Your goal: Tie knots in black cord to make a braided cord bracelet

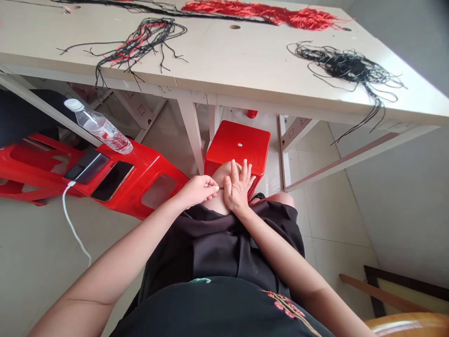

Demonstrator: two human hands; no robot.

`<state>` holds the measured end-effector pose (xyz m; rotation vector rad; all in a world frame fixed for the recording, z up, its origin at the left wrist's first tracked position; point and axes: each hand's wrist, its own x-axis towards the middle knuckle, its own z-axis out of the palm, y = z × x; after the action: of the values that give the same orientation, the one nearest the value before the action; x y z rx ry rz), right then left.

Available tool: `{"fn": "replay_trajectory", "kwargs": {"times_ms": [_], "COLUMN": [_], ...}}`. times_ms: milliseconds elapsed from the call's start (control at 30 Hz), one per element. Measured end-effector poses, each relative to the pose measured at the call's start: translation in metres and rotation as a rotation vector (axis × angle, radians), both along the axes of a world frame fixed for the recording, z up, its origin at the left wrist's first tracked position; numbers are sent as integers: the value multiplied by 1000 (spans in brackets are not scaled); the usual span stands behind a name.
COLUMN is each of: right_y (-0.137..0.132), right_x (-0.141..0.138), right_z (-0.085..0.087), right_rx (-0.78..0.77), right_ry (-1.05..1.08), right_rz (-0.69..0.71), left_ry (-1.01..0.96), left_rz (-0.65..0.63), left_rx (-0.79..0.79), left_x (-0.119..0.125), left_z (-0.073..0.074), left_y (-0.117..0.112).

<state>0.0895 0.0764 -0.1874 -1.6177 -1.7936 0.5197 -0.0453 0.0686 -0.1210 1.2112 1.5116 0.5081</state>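
My left hand (pixel 200 190) pinches the end of a short dark cord (pixel 221 188) between thumb and fingertips. The cord runs across my bare knee toward my right hand (pixel 237 188) and disappears beneath it. With fingers stretched and spread, the right hand lies flat on the knee, palm down. On the table above sit a bundle of black and red cords (pixel 145 40) at left and a tangle of black cords (pixel 351 65) at right, its loose ends hanging over the front edge.
A long red cord bundle (pixel 273 11) lies along the back of the white table (pixel 224 58). One red stool (pixel 242 140) stands ahead of my knees. Another red stool (pixel 142 161) at left carries a water bottle (pixel 105 128), a phone (pixel 112 181) and a dark device with a white cable (pixel 72 215).
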Motion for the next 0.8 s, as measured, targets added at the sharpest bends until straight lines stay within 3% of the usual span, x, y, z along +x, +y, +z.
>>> {"fn": "replay_trajectory", "kwargs": {"times_ms": [233,500,700,800], "right_y": [24,12,0,-6], "right_x": [-3,-4,-2,6], "right_z": [13,6,7,14], "right_rx": [-65,-8,109,246], "right_ry": [20,-6,25,63], "right_rz": [-77,-3,77,239], "left_ry": [142,37,136,187], "left_rz": [8,16,-21,-32], "left_rx": [188,123,229,231], "left_x": [-1,-6,-4,-2], "left_z": [-7,-13,-1,7], "left_y": [14,4,-10,-14]}}
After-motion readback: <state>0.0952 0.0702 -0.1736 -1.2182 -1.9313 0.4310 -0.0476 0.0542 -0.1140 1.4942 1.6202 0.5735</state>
